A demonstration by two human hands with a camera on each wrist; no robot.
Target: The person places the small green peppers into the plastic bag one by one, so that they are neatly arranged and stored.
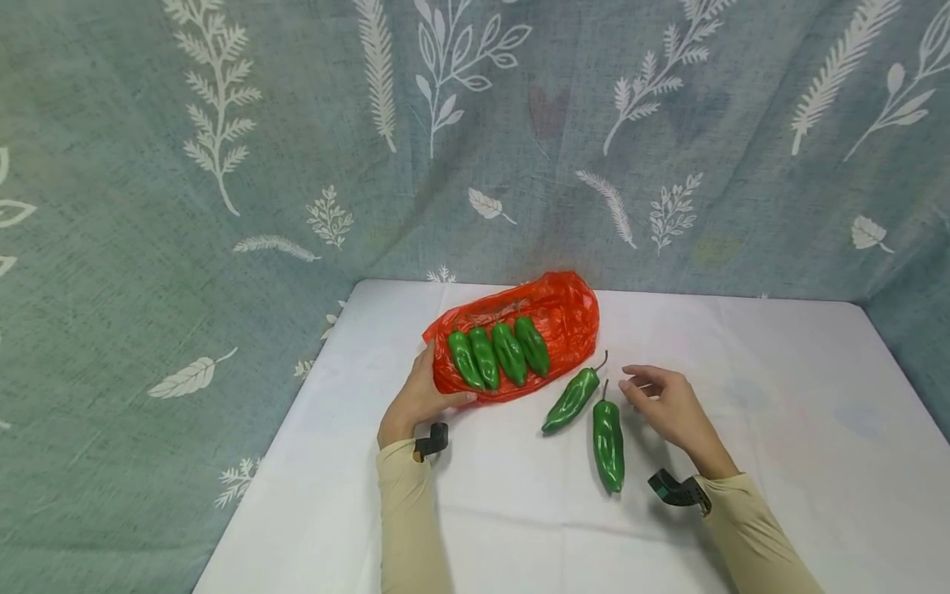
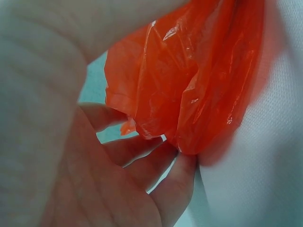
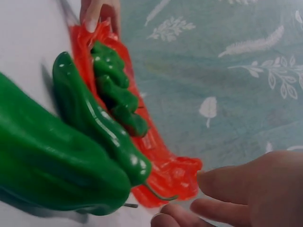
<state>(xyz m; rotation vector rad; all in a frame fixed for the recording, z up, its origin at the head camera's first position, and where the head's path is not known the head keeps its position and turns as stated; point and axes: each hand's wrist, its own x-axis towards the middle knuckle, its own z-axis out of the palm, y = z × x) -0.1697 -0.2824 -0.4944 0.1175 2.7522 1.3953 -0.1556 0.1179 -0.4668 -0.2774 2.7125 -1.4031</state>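
Observation:
A red plastic bag (image 1: 567, 318) lies spread on the white table, with several green peppers (image 1: 509, 353) side by side on it. My left hand (image 1: 419, 400) holds the bag's left end, the thumb along its near edge; in the left wrist view the fingers (image 2: 177, 182) meet the crumpled red plastic. Two more green peppers lie off the bag on the cloth: one slanted pepper (image 1: 571, 400) near the bag's right edge and one pepper (image 1: 609, 445) closer to me. Just right of their stems, my right hand (image 1: 668, 408) hovers with loosely bent fingers, holding nothing.
The table (image 1: 757, 379) has a white cover. Behind it and at the left hangs a grey-green curtain (image 1: 297, 148) with white leaf prints. A dark wrist camera (image 1: 432, 441) sits on the left wrist, another camera (image 1: 675, 488) on the right.

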